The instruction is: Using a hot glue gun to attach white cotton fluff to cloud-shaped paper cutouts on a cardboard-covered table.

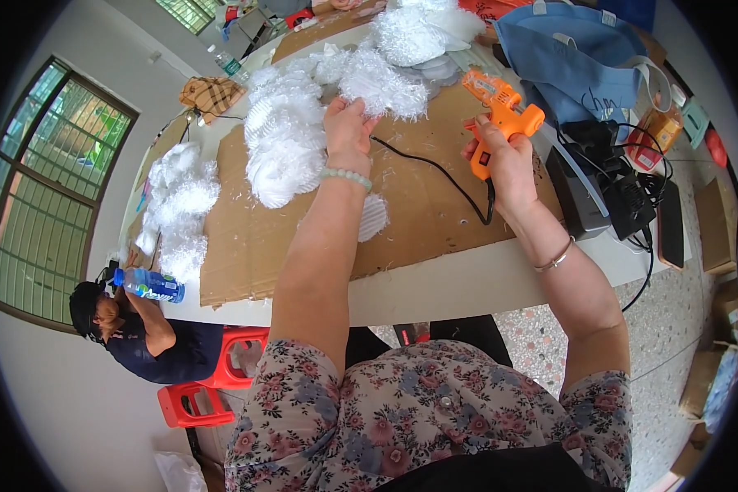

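An orange hot glue gun [507,117] is in my right hand [504,160], its nozzle end pointing to the upper left and a black cord hanging from the handle. My left hand [350,129] is at the near edge of a white fluffy tinsel piece [381,86], fingers bent against the strands; the fingertips are partly hidden in it. More white tinsel pieces [283,139] lie heaped to the left of that hand. A small white ribbed piece [374,217] rests on the cardboard sheet [426,184], partly behind my left forearm.
Another tinsel heap [180,197] and a water bottle [150,284] lie at the table's left, beside a seated person [152,336]. At right are a blue bag [570,61], a dark box [578,193], tangled black cables [627,180] and a phone [671,225]. Red stools [236,357] stand below.
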A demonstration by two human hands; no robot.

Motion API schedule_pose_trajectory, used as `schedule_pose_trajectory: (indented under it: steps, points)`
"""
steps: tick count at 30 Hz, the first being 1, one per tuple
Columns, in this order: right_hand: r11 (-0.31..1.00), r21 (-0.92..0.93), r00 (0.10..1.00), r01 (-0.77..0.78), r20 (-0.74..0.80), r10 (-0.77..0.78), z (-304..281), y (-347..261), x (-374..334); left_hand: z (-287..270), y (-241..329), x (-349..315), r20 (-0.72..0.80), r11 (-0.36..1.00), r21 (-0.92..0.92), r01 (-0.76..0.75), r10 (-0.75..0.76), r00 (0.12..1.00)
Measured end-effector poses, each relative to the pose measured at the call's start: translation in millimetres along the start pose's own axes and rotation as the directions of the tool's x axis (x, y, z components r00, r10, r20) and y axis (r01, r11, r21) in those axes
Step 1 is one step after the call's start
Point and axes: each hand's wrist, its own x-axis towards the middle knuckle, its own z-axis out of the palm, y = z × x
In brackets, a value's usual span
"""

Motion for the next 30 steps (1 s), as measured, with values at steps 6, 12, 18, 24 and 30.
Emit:
schedule_pose_trajectory:
  steps: [6,12,18,24,30]
  points:
    - [1.0,0.011,1.0,0.009,0.014,-0.009,2,-2,-2,-3,-1,0,0.011,1.0,0.001,-0.004,0.004,1.0]
    - [1.0,0.004,0.999,0.018,0.036,-0.018,0,0,-1,-2,-3,-2,0.009,1.0,0.01,-0.001,0.001,1.0]
    - [1.0,-0.004,0.999,0.016,0.047,-0.016,0,-1,-2,3,0,1,-0.061,0.994,-0.068,-0.086,0.082,0.995]
    - [1.0,-0.004,0.999,0.011,0.042,-0.011,1,0,-2,42,49,-3,-0.068,0.924,-0.212,-0.319,0.311,0.948]
    - [0.998,0.043,0.999,0.039,0.015,-0.039,3,-5,-4,36,32,-8,0.334,0.443,0.614,-0.653,0.604,0.724]
